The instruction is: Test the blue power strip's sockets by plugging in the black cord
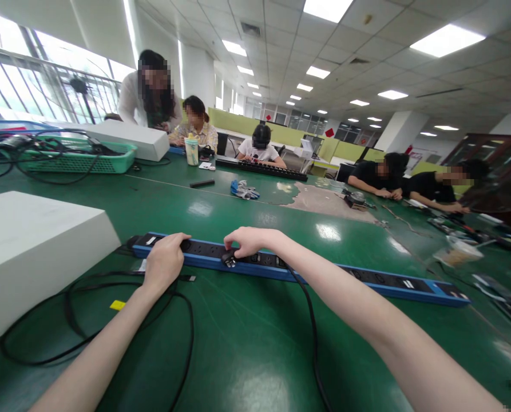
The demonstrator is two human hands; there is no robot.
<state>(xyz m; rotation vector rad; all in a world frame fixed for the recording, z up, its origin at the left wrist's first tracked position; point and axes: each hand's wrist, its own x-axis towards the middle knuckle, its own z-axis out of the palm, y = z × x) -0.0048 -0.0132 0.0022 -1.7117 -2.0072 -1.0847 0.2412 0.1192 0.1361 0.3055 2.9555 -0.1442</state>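
A long blue power strip [367, 279] with black sockets lies across the green table [246, 343] in front of me. My left hand [164, 262] rests closed on its left end, fingers curled over the strip. My right hand [246, 240] pinches a black plug [229, 259] at a socket near the strip's middle. The plug's black cable [311, 320] runs from it toward me under my right forearm.
A white box [27, 252] stands at my left, with looped black cables [70, 320] beside it. Farther back are a green basket [79, 157], another white box [130, 140], a cup [191, 150], gloves [244, 190] and a second strip [259, 169]. Several people sit around the table.
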